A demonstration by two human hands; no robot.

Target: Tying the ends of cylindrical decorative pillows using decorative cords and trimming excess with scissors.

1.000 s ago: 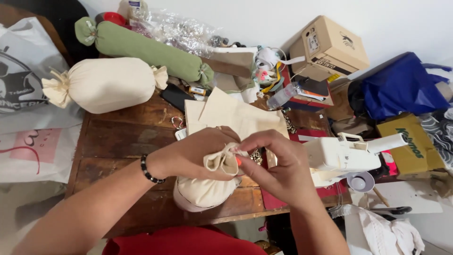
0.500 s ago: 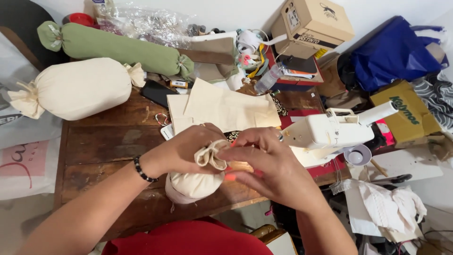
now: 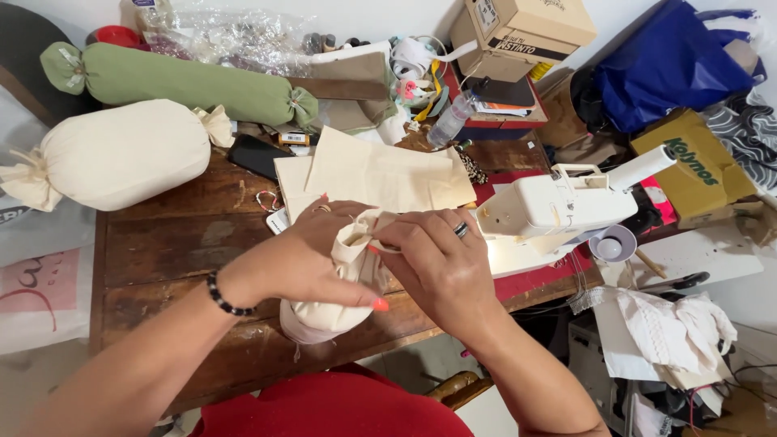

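Note:
A small cream cloth pouch (image 3: 328,311), stuffed and rounded, rests at the front edge of the wooden table (image 3: 174,243). My left hand (image 3: 312,259) wraps around its gathered neck, wearing a dark bead bracelet. My right hand (image 3: 437,263), with a ring on one finger, pinches the bunched top of the pouch from the right side. Both hands touch each other over the opening.
Flat cream fabric pieces (image 3: 380,174) lie just behind my hands. A cream bolster (image 3: 121,154) and a green bolster (image 3: 186,81) lie at the back left. A white sewing machine (image 3: 566,202) stands to the right, with cardboard boxes (image 3: 518,32) and a blue bag (image 3: 672,65) behind it.
My hands stay on the pouch's neck, the fingers shifting around the gathered top. The camera view has drifted, so the table's things sit slightly lower and to the left.

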